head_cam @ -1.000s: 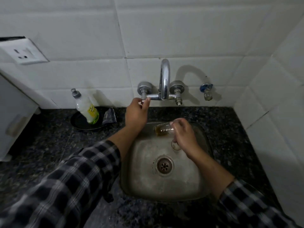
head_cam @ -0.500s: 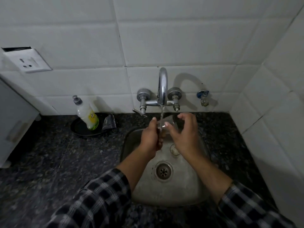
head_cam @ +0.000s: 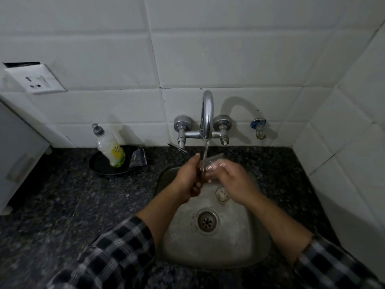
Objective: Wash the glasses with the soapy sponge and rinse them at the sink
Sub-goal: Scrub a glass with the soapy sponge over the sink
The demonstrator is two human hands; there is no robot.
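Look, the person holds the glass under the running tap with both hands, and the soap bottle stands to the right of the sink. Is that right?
Not quite. The soap bottle stands to the left of the sink, on a dark dish, as the head view shows. The rest is right: the left hand and the right hand hold the glass under the running tap.

just one head cam looking steeply down and forward, close over the sink (head_cam: 210, 257) at center frame, tiled wall (head_cam: 208, 49) across the top
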